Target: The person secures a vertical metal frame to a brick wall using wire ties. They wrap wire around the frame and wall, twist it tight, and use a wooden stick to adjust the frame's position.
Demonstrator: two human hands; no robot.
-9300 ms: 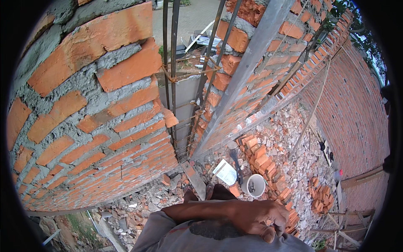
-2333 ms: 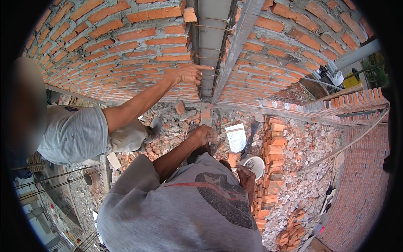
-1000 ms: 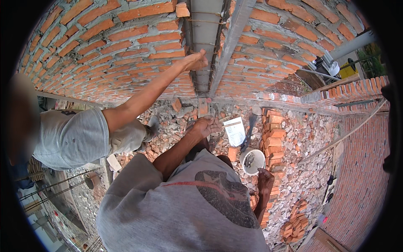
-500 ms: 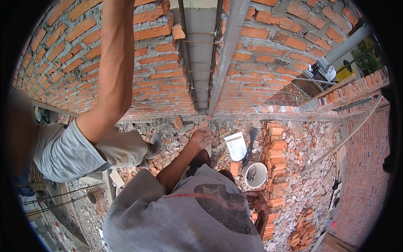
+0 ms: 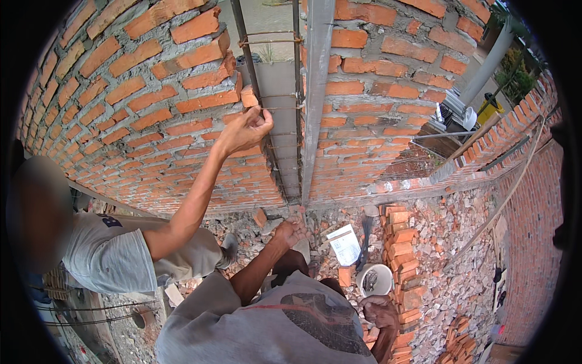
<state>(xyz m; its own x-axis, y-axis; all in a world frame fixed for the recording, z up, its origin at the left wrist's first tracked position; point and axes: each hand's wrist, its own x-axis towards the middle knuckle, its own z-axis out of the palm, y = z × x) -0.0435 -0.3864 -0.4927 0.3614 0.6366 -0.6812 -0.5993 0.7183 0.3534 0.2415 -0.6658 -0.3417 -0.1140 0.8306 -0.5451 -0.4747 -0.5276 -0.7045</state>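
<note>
White round bucket, likely plastic (image 5: 385, 278), is noted on broken grey-red rubble (image 5: 448, 242) near the clenched right hand (image 5: 379, 310) — any contents untellable — and judged stiff, weighty, best rim-gripped; left hand (image 5: 290, 233) is held open, empty.

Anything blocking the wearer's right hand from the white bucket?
Nothing visible stands between the wearer's right hand and the white bucket; the row of stacked bricks runs along their right side.

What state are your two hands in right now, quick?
Left hand: open, nothing seen in it.
Right hand: curled closed; whether anything is inside can't be told.
</note>
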